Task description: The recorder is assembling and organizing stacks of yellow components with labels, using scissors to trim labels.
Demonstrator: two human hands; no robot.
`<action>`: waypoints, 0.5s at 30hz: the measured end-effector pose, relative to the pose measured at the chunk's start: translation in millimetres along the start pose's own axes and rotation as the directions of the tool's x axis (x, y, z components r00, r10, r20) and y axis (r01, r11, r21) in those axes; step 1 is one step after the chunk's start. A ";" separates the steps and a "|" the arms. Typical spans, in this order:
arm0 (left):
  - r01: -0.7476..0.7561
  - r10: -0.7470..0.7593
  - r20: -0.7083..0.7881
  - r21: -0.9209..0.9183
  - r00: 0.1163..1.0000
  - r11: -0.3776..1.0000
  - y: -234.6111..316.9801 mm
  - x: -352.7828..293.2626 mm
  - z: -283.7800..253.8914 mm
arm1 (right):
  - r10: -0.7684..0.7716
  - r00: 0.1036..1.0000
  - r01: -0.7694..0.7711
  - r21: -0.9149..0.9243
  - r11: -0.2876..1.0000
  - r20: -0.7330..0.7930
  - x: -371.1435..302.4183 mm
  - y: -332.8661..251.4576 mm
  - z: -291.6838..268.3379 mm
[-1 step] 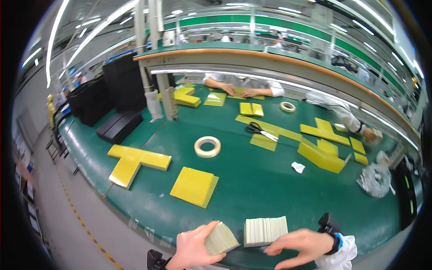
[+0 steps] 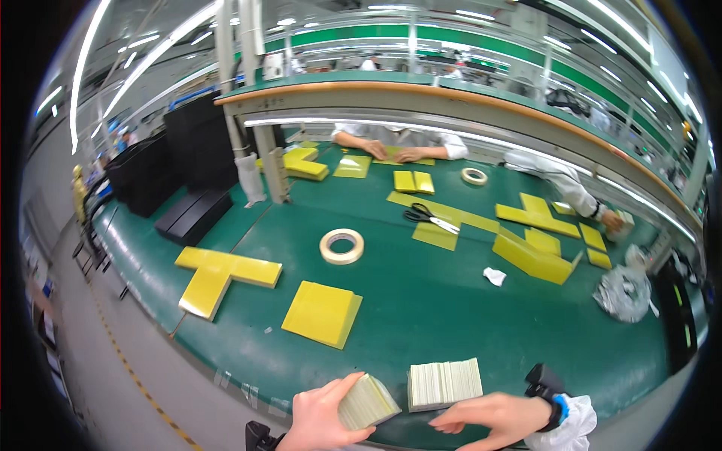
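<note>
At the near edge of the table, my left hand [image 2: 323,413] is closed round a tilted block of thin pale-yellowish sheets stacked together [image 2: 366,404], thumb and fingers on opposite sides. Just right of it, a similar block of thin whitish sheets [image 2: 445,383] rests on the green table. My right hand [image 2: 492,417] hovers at that block's near right corner, fingers stretched out with nothing seen between them. Whether its fingers touch the block I cannot tell. Beyond my hands lie a pile of yellow square sheets [image 2: 320,312] and a yellow T-shaped piece [image 2: 226,274].
A tape roll [image 2: 341,246], scissors [image 2: 430,216], a white scrap [image 2: 494,276] and folded yellow sheets [image 2: 532,255] lie farther off. A clear plastic bag [image 2: 624,293] sits at right, black boxes [image 2: 194,216] at left. Co-workers' hands [image 2: 410,154] work across the table under a shelf [image 2: 451,98].
My right hand has shifted slightly left and down beside the resting block, its fingers drawn closer together. My left hand keeps its hold on the other block. The whole view has shifted a little.
</note>
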State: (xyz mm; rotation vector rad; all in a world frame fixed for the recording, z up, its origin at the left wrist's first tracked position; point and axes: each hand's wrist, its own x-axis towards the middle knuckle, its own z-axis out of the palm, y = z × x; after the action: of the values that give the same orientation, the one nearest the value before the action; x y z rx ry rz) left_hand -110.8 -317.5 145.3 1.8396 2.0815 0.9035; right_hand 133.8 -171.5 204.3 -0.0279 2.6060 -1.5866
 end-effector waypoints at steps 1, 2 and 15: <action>-0.061 0.060 -0.020 -0.058 0.998 0.996 -1.0 -5.2 -4.3 | 0.233 0.962 -0.250 0.114 0.961 0.144 6.5 -8.5 16.0; 0.002 -0.008 -0.027 -0.187 1.000 0.982 3.0 -10.5 -10.5 | 0.099 0.993 -0.104 -0.077 0.992 -0.066 9.4 -7.8 37.1; -0.352 0.386 0.012 -0.385 0.922 0.853 -69.2 -37.0 -14.2 | -0.190 0.860 0.006 -0.363 0.932 -0.474 110.4 42.9 105.2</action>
State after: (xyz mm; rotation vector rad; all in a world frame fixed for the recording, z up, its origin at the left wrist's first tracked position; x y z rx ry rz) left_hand -168.1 -358.9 108.3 2.0441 1.3912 1.1873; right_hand 34.4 -251.8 110.8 0.2695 3.3183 -1.2585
